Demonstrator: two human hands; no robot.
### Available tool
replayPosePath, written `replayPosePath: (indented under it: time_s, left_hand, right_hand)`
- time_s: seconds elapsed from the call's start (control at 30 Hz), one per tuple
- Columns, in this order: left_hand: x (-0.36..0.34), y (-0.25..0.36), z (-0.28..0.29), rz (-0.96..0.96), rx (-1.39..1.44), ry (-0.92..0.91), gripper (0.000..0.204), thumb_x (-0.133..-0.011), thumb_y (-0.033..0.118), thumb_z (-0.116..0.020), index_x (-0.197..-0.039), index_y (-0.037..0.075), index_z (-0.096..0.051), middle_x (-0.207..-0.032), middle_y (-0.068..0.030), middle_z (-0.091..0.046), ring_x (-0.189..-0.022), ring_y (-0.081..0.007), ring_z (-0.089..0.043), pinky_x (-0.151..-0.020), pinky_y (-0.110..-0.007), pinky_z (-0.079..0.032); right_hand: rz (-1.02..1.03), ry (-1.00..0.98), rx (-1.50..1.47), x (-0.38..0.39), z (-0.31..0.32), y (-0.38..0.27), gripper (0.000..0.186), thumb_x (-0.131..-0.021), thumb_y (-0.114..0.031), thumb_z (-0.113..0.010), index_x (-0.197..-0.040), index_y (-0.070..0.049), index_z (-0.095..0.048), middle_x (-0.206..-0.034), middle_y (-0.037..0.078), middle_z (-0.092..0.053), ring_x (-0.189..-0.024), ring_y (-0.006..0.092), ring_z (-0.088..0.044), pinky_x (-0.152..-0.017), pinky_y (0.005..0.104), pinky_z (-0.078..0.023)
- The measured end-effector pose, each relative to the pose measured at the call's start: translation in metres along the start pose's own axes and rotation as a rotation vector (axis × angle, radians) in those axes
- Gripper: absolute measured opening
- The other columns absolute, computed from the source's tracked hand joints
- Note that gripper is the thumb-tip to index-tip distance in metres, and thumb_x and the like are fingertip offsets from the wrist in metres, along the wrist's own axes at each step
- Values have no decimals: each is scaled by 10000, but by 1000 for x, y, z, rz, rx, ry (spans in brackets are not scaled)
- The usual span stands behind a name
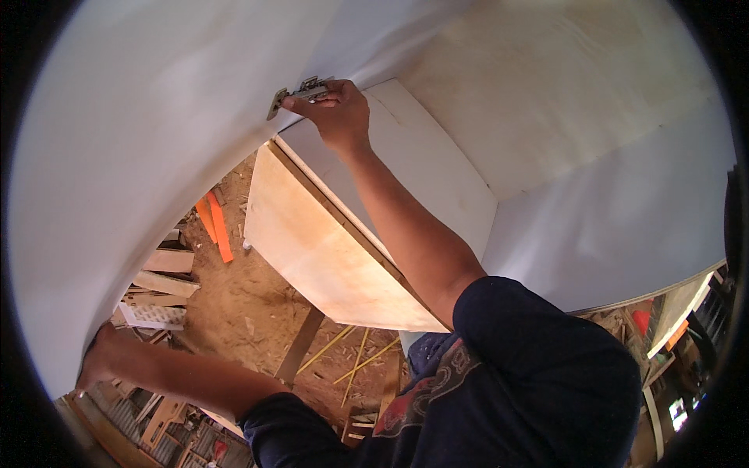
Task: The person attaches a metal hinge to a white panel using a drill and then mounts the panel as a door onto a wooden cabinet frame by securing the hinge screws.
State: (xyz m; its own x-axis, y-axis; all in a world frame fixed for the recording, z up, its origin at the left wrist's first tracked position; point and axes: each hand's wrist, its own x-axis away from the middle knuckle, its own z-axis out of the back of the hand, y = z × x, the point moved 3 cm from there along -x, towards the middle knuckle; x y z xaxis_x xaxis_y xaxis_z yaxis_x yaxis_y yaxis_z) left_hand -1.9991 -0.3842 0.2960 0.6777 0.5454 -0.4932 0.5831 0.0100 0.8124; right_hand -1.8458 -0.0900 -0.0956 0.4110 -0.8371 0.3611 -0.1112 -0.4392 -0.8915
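My right hand [341, 117] is closed on a metal cabinet hinge [310, 91], with the thumb toward its plate end. It is up in the corner where a large white door panel [133, 156] meets the inside of a white cabinet [445, 148]. At the lower left, my left hand [100, 357] holds the outer edge of the door panel; its fingers are hidden behind the panel. Whether screws fix the hinge is too small to tell.
Below the right forearm a pale board front [335, 242] juts out from the cabinet. Wood offcuts [168, 273] are stacked on the brown dirt floor [234, 296], near orange strips [217, 222]. Thin yellow strips [343, 355] lie by my torso, and clutter fills the lower right.
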Motion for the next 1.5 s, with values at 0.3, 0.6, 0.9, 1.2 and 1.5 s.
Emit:
replayPosePath:
  time_s: [0.3, 0.6, 0.9, 1.2, 1.5]
  left_hand:
    - [18, 8, -10, -61, 2, -105, 839, -1065, 781, -236, -1590, 182, -500, -1694, -130, -438, -1575, -449, -341, -1222, -791, -234]
    - [22, 7, -5, -59, -19, -59, 893, -1060, 809, -197, -1656, 184, -424, -1755, -110, -356, -1626, -424, -255, -1280, -739, -169]
    - [21, 7, -3, 5, 19, -13, 901, -1055, 815, -219, -1702, 201, -344, -1777, -100, -318, -1642, -426, -212, -1281, -741, -149]
    - [-17, 1, 6, -53, -64, -42, 979, -991, 888, -213, -1630, 191, -467, -1735, -120, -391, -1598, -478, -284, -1205, -824, -196]
    - [-4, -3, 13, -7, -11, -14, 958, -1032, 853, -177, -1708, 191, -330, -1800, -102, -258, -1644, -446, -182, -1265, -764, -131]
  right_hand:
    - [-60, -71, 121, 8, 3, -17, 931, -697, -430, -1057, -1272, 138, -596, -1067, 181, -766, -1006, 199, -762, -876, 316, -630]
    - [-22, -226, -602, -2, 8, 34, 445, -928, -97, -885, -1260, 80, -646, -1138, 143, -768, -1053, 195, -746, -969, 359, -626]
    - [-41, -70, -681, 8, -2, 39, 435, -974, -46, -823, -1366, 67, -673, -1222, 123, -756, -1107, 195, -728, -1031, 377, -614]
    - [71, -130, -544, 16, -6, 18, 494, -910, 16, -866, -1345, 85, -641, -1228, 143, -750, -1139, 183, -716, -1053, 360, -591]
    - [20, 88, -526, 22, -16, 16, 483, -882, 3, -902, -1277, 106, -643, -1070, 101, -743, -991, 125, -699, -921, 281, -583]
